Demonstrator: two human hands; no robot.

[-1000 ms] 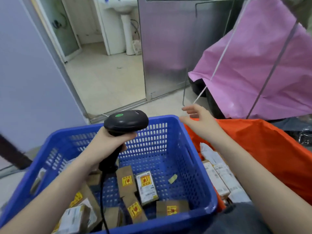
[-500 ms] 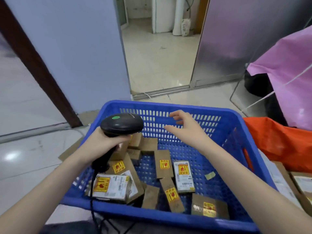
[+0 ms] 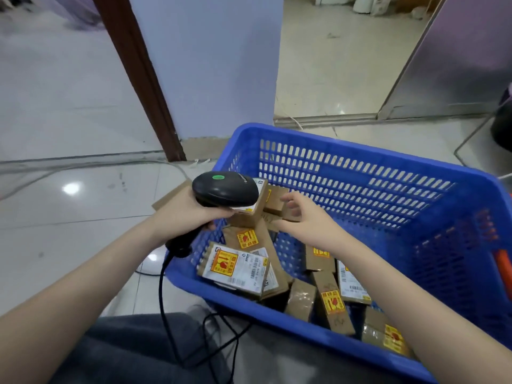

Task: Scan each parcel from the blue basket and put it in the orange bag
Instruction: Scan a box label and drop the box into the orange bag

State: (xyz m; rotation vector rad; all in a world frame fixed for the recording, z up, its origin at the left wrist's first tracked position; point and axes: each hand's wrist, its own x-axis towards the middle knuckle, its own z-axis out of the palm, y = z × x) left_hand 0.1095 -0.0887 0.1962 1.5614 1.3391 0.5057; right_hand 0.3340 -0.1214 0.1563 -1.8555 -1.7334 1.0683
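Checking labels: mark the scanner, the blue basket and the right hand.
scanner (image 3: 225, 189), head view, top of its black head.
blue basket (image 3: 360, 146), head view, far rim.
right hand (image 3: 307, 220), head view, back of the hand.

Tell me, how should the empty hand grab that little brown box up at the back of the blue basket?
Come down from above and pinch the small brown box across its two long sides. It lies on top of the pile in the blue basket, so its top and sides are bare. The right hand hovers open beside it; the left hand grips the scanner.
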